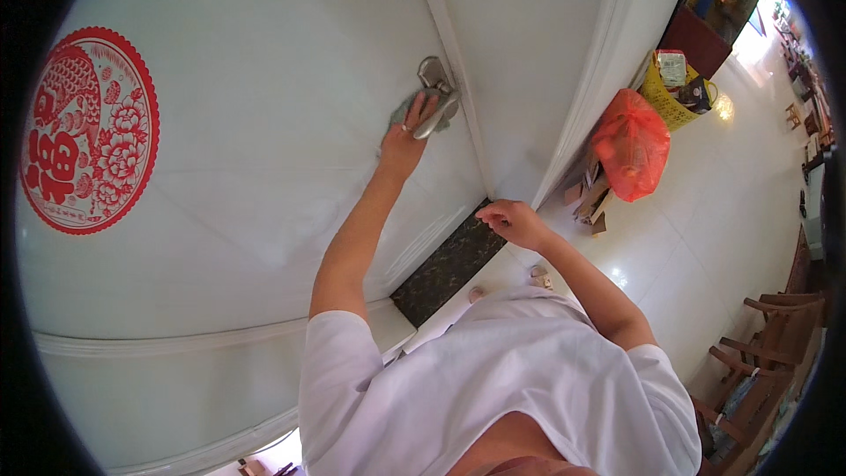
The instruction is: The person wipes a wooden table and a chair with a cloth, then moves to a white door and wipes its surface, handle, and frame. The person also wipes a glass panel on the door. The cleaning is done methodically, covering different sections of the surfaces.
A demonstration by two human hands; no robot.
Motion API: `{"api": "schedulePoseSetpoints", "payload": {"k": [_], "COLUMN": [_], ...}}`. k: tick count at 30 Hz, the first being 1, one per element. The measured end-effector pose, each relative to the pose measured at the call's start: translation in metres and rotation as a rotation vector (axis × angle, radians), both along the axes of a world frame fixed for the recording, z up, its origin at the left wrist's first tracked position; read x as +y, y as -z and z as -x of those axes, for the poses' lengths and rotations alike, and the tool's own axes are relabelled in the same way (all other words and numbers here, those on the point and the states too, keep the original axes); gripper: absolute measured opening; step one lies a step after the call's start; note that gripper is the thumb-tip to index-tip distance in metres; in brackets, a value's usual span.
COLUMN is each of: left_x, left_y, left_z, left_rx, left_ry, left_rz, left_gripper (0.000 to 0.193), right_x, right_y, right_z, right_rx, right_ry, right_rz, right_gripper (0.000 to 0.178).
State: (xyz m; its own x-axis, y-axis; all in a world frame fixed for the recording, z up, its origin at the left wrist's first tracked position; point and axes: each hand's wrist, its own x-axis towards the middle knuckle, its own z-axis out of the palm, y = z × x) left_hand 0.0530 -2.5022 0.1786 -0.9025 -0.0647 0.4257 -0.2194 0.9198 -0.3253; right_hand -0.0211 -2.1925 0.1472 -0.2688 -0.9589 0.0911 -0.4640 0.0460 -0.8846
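My left hand (405,143) is up at the white door (256,106), pressing a grey-green cloth (402,113) against its surface. The fingers are closed over the cloth, partly behind the metal door handle (435,118). A ring shows on one finger. Lower and to the right, my right hand (518,224) hangs in the air in front of my body. Its fingers are loosely curled, with nothing visible in them.
A round red paper-cut decoration (92,130) is on the door at left. Below lies a dark marbled threshold (454,263). At right are a red plastic bag (631,145), a yellow basket (663,99) and cardboard pieces (592,196). Wooden chairs (762,353) stand at far right.
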Motion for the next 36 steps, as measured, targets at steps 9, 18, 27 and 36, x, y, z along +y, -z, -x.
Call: {"api": "schedulePoseSetpoints", "payload": {"k": [9,18,27,36], "left_x": [0.016,0.031,0.147,0.112], "left_y": [0.012,0.015,-0.008,-0.076], "left_z": [0.011,0.004,-0.006,-0.025], "left_rx": [0.082,-0.338,0.324,0.461], "left_ry": [-0.128,-0.052,-0.037,-0.278], "left_rz": [-0.376,-0.382,-0.961,-0.542], "left_gripper": [0.056,0.045,0.056,0.058], "right_x": [-0.031,-0.066,-0.076,-0.162], "right_y": [0.001,0.047,-0.038,-0.124], "right_z": [-0.019,0.012,0.009,0.059], "right_rx": [0.010,-0.637,-1.152,0.470], "right_ry": [-0.154,-0.005,0.431,0.615], "right_rz": [0.061,0.115,0.209,0.597], "right_gripper": [0.027,0.030,0.042,0.037]}}
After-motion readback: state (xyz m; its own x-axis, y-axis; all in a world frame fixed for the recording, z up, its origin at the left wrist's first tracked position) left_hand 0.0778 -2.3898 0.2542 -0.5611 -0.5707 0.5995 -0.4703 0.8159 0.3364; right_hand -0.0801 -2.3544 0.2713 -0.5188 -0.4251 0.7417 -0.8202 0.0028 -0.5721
